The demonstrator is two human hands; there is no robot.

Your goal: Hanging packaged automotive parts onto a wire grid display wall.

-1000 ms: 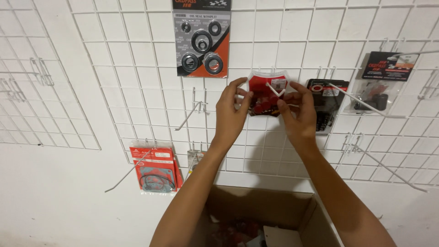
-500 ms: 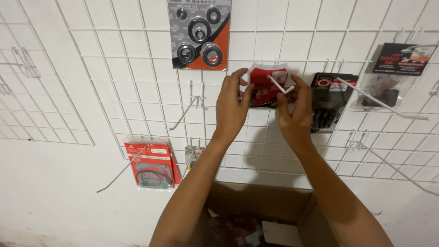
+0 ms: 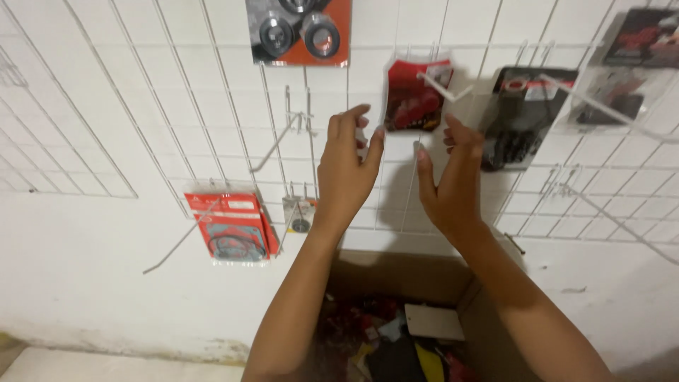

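Observation:
A clear packet with red contents [image 3: 416, 95] hangs on a white peg hook [image 3: 444, 86] of the white wire grid wall [image 3: 177, 106]. My left hand [image 3: 348, 166] is just below and left of the packet, fingers apart, holding nothing. On the packet's lower right, my right hand [image 3: 447, 177] is likewise open and empty. Neither hand touches the packet.
Other hanging packets: grey rings on an orange card [image 3: 298, 32], black parts [image 3: 523, 117], a dark pack [image 3: 626, 67], red gaskets [image 3: 230, 223], one small bag [image 3: 300, 214]. Bare hooks [image 3: 279, 141] stick out. An open cardboard box [image 3: 410, 283] of packets stands below.
Both hands have let go of the red packet and dropped a little below it; it now hangs alone on its hook. The view has moved closer to the wall.

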